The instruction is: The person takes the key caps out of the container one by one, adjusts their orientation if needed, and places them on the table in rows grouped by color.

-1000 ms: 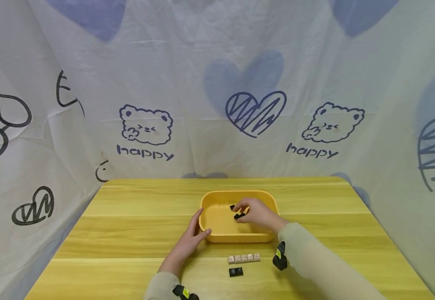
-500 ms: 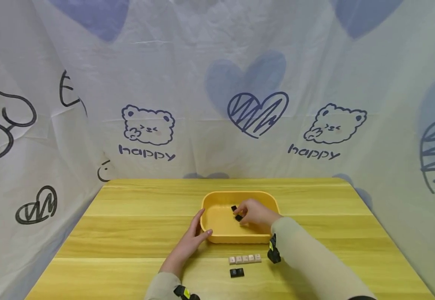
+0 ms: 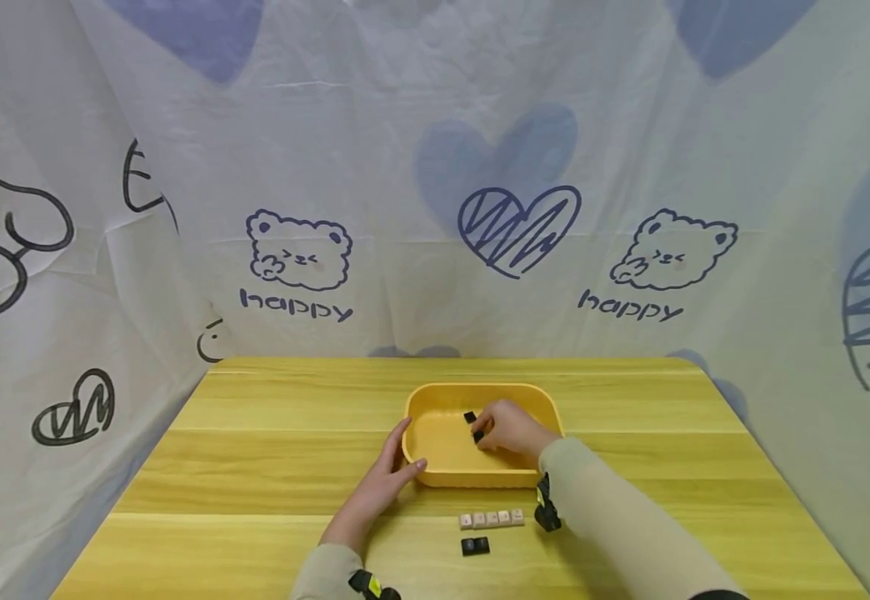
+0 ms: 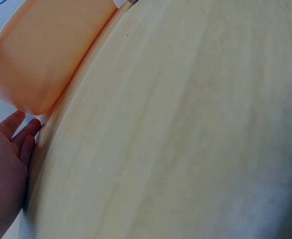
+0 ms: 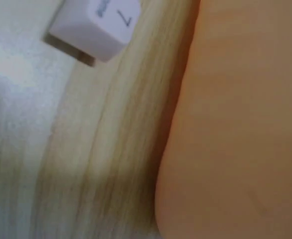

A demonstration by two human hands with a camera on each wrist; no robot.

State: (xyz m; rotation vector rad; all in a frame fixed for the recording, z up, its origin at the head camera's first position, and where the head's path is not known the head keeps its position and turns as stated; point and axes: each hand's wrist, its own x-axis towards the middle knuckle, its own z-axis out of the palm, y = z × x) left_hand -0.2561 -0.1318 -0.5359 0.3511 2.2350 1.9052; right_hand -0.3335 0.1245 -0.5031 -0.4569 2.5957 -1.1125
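Black keycap: pinched at the fingertips of the right hand, inside the yellow tray; the picking-out step is judged to be in hand. A second black keycap is seen just beyond the right fingers, on the tray floor. The tray's near-left corner is braced by the left hand, fingers spread and straight, thumb over the rim. Nearer the person than the right hand, on the bench, a row of white keycaps is laid, a black pair in front of it. The next move is judged to call for a clean lift over the rim with the tray held steady.
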